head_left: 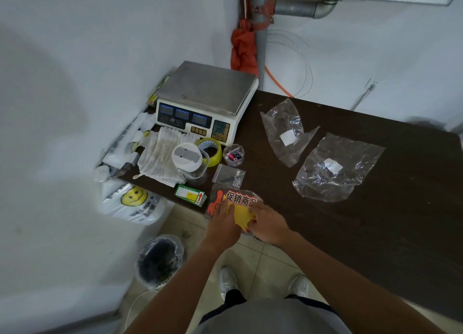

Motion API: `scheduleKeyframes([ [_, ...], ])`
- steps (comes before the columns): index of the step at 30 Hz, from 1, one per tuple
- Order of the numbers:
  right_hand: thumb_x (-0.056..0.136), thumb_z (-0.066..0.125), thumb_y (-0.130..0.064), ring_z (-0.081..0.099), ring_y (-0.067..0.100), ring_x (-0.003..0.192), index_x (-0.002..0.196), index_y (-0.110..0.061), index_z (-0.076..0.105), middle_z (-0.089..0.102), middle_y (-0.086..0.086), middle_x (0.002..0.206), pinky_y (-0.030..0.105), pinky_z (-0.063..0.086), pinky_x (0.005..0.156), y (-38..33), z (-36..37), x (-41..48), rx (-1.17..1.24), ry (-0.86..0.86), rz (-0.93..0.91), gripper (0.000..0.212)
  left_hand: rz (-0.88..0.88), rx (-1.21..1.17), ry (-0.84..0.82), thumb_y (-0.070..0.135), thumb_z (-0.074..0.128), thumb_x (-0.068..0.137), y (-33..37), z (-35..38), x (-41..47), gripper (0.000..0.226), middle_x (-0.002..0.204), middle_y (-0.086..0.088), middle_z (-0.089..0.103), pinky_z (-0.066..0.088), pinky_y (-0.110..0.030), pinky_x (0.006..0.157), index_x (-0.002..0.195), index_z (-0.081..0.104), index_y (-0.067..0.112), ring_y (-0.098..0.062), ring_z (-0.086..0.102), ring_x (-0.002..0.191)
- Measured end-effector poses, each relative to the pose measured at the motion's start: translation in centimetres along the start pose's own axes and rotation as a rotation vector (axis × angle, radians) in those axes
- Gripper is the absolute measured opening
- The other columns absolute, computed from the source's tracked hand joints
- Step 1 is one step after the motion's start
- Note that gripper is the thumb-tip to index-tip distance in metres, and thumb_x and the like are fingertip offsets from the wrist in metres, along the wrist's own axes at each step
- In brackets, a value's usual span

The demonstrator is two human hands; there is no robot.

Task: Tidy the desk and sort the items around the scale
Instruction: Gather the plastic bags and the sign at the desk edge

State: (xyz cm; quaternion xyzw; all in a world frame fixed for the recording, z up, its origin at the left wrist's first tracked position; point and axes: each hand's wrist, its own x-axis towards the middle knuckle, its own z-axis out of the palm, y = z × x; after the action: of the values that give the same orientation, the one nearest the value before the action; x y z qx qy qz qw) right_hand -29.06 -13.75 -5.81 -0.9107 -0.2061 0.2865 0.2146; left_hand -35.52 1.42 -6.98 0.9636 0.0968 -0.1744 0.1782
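A white electronic scale (205, 100) with a steel pan stands at the desk's back left corner. At the desk's near edge lies a pack of orange and yellow promotion signs (238, 198) in clear wrap. My left hand (223, 223) and my right hand (266, 223) both grip its near end, fingers on the yellow star part. In front of the scale sit a white-lidded clear jar (189, 159), a yellow tape roll (213, 149), a small cup of bits (233, 155), a small zip bag of screws (229, 177), a green box (191, 195) and a folded white cloth (160, 155).
Two crumpled clear plastic bags (285, 130) (335, 168) lie on the dark desk (375, 221) to the right. White smiley-face bags (132, 203) hang off the left edge. A lined bin (160, 261) stands on the tiled floor below. A pipe with orange cloth (244, 47) runs up the corner.
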Motion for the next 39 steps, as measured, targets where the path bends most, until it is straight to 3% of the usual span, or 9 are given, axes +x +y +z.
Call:
scheduleKeyframes([
  [5, 0.088, 0.057, -0.028, 0.050, 0.029, 0.125, 0.134, -0.011, 0.054, 0.049, 0.008, 0.142, 0.037, 0.046, 0.099, -0.5, 0.3, 0.1, -0.034, -0.007, -0.037, 0.049, -0.068, -0.076, -0.013, 0.033, 0.055, 0.093, 0.3, -0.6, 0.4, 0.067, 0.164, -0.016, 0.016, 0.015, -0.040, 0.120, 0.149, 0.032, 0.005, -0.030, 0.006, 0.154],
  [10, 0.089, 0.057, -0.026, 0.047, 0.025, 0.128, 0.136, -0.012, 0.054, 0.048, 0.005, 0.144, 0.036, 0.044, 0.101, -0.4, 0.1, 0.1, 0.008, 0.008, -0.031, 0.049, -0.107, -0.105, -0.025, 0.032, 0.056, 0.093, 0.7, -1.1, 0.5, 0.060, 0.162, -0.017, 0.020, 0.024, -0.041, 0.116, 0.144, 0.039, 0.007, -0.034, 0.019, 0.150],
  [13, 0.089, 0.057, -0.023, 0.047, 0.024, 0.129, 0.136, -0.013, 0.054, 0.048, 0.005, 0.144, 0.033, 0.041, 0.102, -0.4, -0.1, 0.2, 0.034, 0.000, -0.028, 0.048, -0.131, -0.103, -0.029, 0.041, 0.053, 0.092, 0.8, -1.4, 0.8, 0.061, 0.160, -0.017, 0.026, 0.019, -0.040, 0.119, 0.143, 0.043, 0.009, -0.033, 0.018, 0.150],
  [16, 0.089, 0.057, -0.022, 0.054, 0.026, 0.121, 0.127, -0.013, 0.059, 0.054, 0.006, 0.131, 0.032, 0.043, 0.097, -0.2, -0.7, 0.3, 0.089, 0.024, 0.015, 0.039, -0.151, -0.105, -0.037, 0.044, 0.051, 0.092, 1.7, -2.2, 1.3, 0.062, 0.161, -0.019, 0.025, 0.019, -0.042, 0.120, 0.144, 0.043, 0.010, -0.035, 0.017, 0.151],
  [20, 0.095, 0.056, -0.030, 0.061, 0.022, 0.103, 0.108, -0.016, 0.064, 0.056, 0.002, 0.112, 0.033, 0.048, 0.086, 1.1, -2.6, 0.7, 0.121, 0.126, 0.058, 0.021, -0.149, -0.068, -0.009, 0.032, 0.058, 0.089, 2.7, -3.2, 2.1, 0.059, 0.154, -0.019, 0.034, 0.036, -0.046, 0.111, 0.142, 0.043, 0.008, -0.038, 0.029, 0.143],
  [26, 0.094, 0.055, -0.028, 0.058, 0.023, 0.106, 0.115, -0.015, 0.062, 0.052, 0.004, 0.118, 0.034, 0.048, 0.087, 3.3, -7.4, 1.7, 0.069, 0.268, 0.109, 0.025, -0.102, -0.093, 0.024, 0.035, 0.058, 0.094, 3.9, -3.9, 2.9, 0.053, 0.143, -0.013, 0.048, 0.041, -0.040, 0.101, 0.140, 0.047, 0.012, -0.031, 0.044, 0.131],
  [31, 0.093, 0.054, -0.024, 0.058, 0.032, 0.106, 0.125, -0.008, 0.052, 0.045, 0.011, 0.122, 0.041, 0.047, 0.085, 4.3, -11.2, 2.7, 0.054, 0.442, 0.194, 0.035, 0.007, -0.217, -0.019, 0.035, 0.055, 0.099, 4.6, -4.6, 3.3, 0.051, 0.146, -0.011, 0.048, 0.037, -0.034, 0.106, 0.143, 0.045, 0.010, -0.026, 0.046, 0.134],
  [39, 0.096, 0.046, -0.030, 0.054, 0.037, 0.121, 0.147, -0.019, 0.036, 0.052, 0.013, 0.134, 0.046, 0.044, 0.094, 5.9, -13.2, 3.8, 0.056, 0.327, 0.259, 0.054, -0.026, -0.388, -0.044, 0.027, 0.056, 0.096, 5.8, -5.4, 3.7, 0.054, 0.144, -0.011, 0.053, 0.042, -0.039, 0.108, 0.146, 0.043, 0.011, -0.026, 0.049, 0.133],
])
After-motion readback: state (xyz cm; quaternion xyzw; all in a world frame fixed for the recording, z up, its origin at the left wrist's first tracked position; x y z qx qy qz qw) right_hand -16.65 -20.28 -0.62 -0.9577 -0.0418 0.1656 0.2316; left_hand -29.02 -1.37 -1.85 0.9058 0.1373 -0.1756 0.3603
